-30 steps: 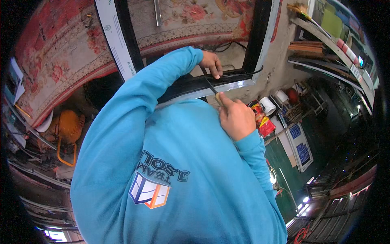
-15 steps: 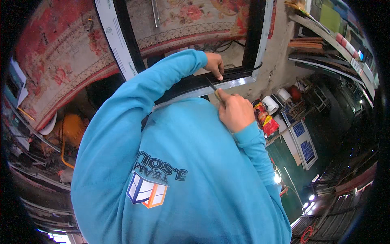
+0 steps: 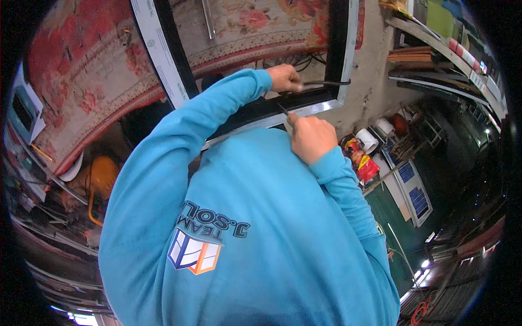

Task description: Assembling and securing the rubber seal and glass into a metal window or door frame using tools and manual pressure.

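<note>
A black frame (image 3: 247, 111) with a silvery outer edge lies against my body, its near side running across in front of me. From its right corner a thin black rubber strip (image 3: 329, 83) stretches to my left hand (image 3: 285, 79), which pinches it; the fingertips are a little blurred. Closed around a slim tool (image 3: 283, 110) with a dark, narrow blade, my right hand (image 3: 314, 138) stays at the near edge of the frame. The tool's tip points up and left over the black profile; most of its handle is hidden in my fist.
Beneath the frame lies a red-and-beige floral cloth (image 3: 98, 98). A loose metal bar (image 3: 209, 19) lies inside the frame opening. To the right are a shelf with stacked strips (image 3: 410, 56), a white roll (image 3: 366, 140) and a red-yellow packet (image 3: 368, 168).
My left hand has lifted slightly and now pulls the black strip up off the frame. The tool in my right hand has shifted slightly left, its tip still at the profile.
</note>
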Available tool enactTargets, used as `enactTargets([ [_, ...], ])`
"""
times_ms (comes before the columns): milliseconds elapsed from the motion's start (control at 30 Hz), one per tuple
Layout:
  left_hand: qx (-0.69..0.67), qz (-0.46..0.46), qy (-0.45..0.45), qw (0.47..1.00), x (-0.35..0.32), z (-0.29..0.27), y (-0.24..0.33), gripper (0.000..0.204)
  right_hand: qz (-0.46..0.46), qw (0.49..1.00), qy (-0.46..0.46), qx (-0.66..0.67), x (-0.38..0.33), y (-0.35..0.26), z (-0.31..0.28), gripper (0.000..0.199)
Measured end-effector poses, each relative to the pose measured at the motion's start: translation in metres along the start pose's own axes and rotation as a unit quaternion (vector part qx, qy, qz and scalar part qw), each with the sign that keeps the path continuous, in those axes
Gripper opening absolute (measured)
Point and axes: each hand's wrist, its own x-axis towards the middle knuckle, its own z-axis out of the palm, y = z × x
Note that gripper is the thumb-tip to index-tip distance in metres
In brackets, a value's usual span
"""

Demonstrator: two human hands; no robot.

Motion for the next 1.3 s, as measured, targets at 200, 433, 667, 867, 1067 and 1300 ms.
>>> enactTargets([
  [200, -0.111, 0.040, 0.129, 0.985, 0.086, -0.053, 0.067, 0.050, 0.020, 0.999, -0.030, -0.009, 0.000, 0.006, 0.001, 0.037],
  [433, 0.026, -0.031, 0.085, 0.996, 0.056, -0.045, 0.027, 0.043, -0.007, 0.984, 0.067, 0.166, -0.045, 0.090, 0.000, 0.045],
  [667, -0.059, -0.053, 0.145, 0.986, -0.011, 0.004, 0.006, 0.043, 0.174, 0.882, 0.227, 0.374, 0.010, 0.132, 0.047, 0.049],
  [867, -0.019, -0.128, 0.155, 0.979, -0.035, 0.018, 0.027, 0.038, -0.047, 0.868, 0.213, 0.445, 0.086, 0.122, 0.084, 0.035],
  [1067, 0.113, -0.213, 0.291, 0.926, -0.076, 0.043, 0.030, 0.046, -0.007, 0.904, 0.320, 0.283, 0.092, 0.127, 0.103, 0.035],
  [1300, 0.264, -0.291, 0.213, 0.895, -0.082, 0.071, 0.055, 0.032, 0.001, 0.889, 0.373, 0.266, 0.103, 0.130, 0.122, 0.032],
])
